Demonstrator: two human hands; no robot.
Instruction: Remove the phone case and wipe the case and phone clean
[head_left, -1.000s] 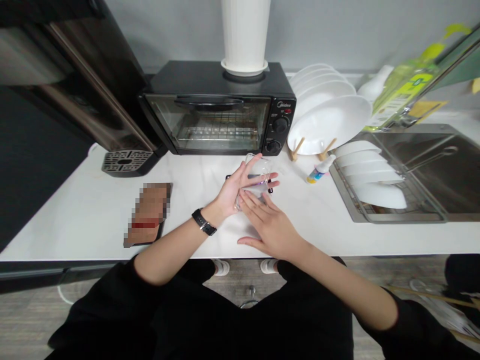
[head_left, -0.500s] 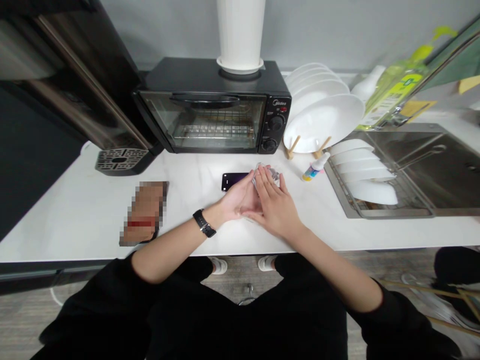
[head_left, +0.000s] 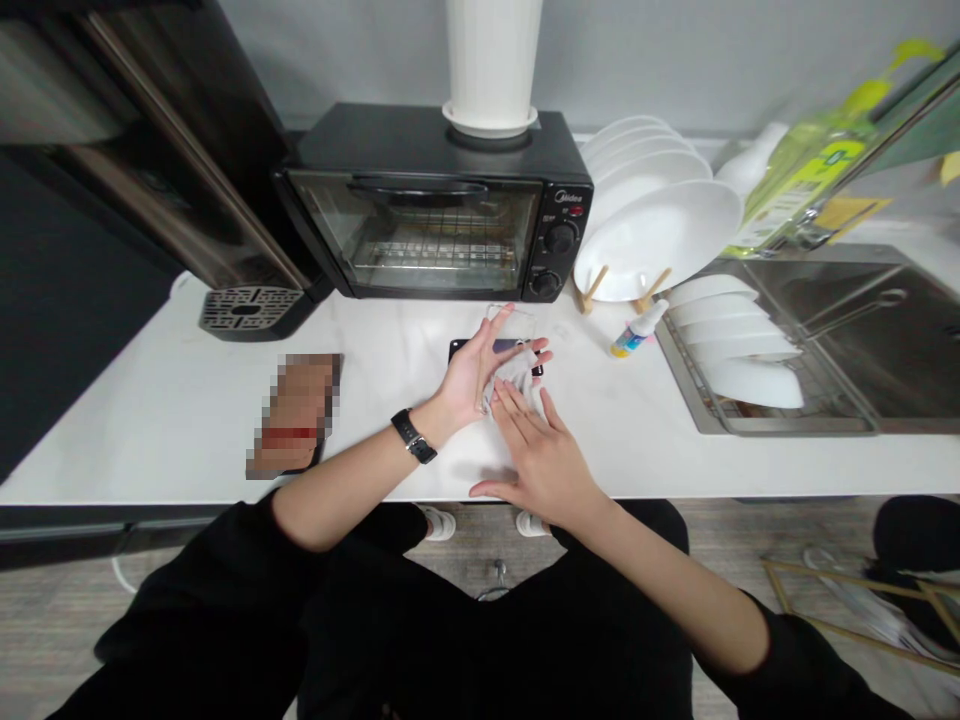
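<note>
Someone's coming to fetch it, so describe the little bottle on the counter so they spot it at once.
Find the black toaster oven at the wall, then the white plates standing in the rack to its right. The little bottle lies on the counter just in front of that rack. Unlike the all-white dishes around it, it has a colourful label.

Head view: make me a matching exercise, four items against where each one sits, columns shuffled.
Items:
1. white pot
2. clear case
3. small bottle
4. black watch

Places:
A. on the left wrist
B. lying on the counter by the plates
C. on top of the toaster oven
D. held in the left hand

Pairs: 1-C, 2-D, 3-B, 4-A
</note>
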